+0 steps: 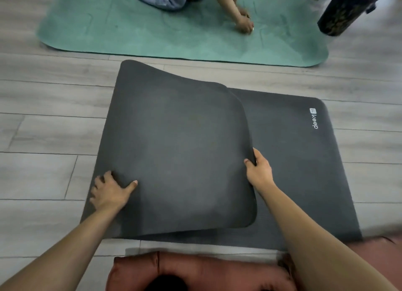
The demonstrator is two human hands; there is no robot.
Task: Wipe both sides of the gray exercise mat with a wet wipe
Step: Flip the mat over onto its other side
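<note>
The gray exercise mat (pixel 174 142) lies on the floor, folded over itself so that its left part covers the middle. The right end with a white logo (pixel 313 119) stays uncovered. My right hand (pixel 258 171) grips the rounded free edge of the folded flap, thumb on top. My left hand (pixel 111 190) rests on the mat near the fold at the left, thumb spread out and fingers partly bent at the edge. No wet wipe shows in either hand.
A green mat (pixel 152 34) lies beyond, where another person's hand (pixel 244 23) rubs it. A dark patterned cylinder (pixel 343 10) stands at the upper right. A reddish cushion (pixel 195 271) sits under me at the bottom edge. Wooden floor surrounds the mats.
</note>
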